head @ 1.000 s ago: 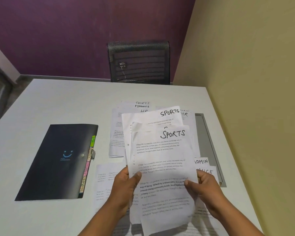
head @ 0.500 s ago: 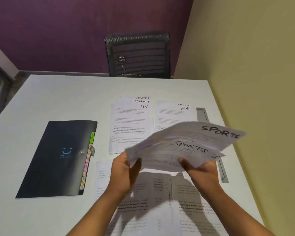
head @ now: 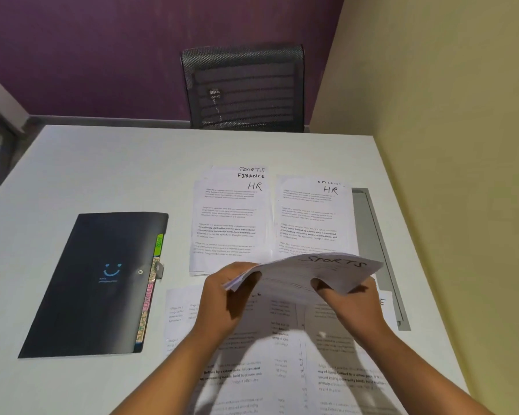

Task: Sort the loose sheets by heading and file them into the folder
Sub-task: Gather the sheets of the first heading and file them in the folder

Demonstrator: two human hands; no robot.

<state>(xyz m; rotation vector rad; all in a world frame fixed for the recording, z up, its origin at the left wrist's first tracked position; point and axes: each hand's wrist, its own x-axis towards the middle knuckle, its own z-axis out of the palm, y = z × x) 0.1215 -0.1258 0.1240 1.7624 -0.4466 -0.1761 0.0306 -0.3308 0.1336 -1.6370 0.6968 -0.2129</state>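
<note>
Sports sheets (head: pixel 321 269): a thin sheaf headed SPORTS is held almost flat above the right half of the table (head: pixel 102 163). It hangs over the gap between the two far piles and the sheets at the near edge.
Left hand (head: pixel 222 298): the left edge of the sheaf is grasped, with the fingers curled round it.
Right hand (head: pixel 348 307): the near edge of the sheaf is pinched, with the thumb laid on top. The fingers are hidden beneath the paper.
Folder (head: pixel 99 283): a black expanding folder lies closed and flat on the left half of the table, well apart from both hands. A blue smiley is printed on its cover.
Index tabs (head: pixel 152 295): coloured tabs are seen along the folder's right edge, the topmost one green.
Left pile (head: pixel 228 223): staggered headings SPORTS, FINANCE and HR are shown, with HR on top. It is placed mid-table, to the right of the folder.
Right pile (head: pixel 315 217): an HR sheet lies on top and the heading beneath is mostly covered. It is set just beside the left pile, toward the right edge.
Near sheets (head: pixel 282 369): more printed pages are spread along the near edge under the hands, partly in shadow.
Grey channel (head: pixel 375 250): it is set along the right edge of the table.
Chair (head: pixel 243 88): a black mesh-backed chair stands at the far edge.
</note>
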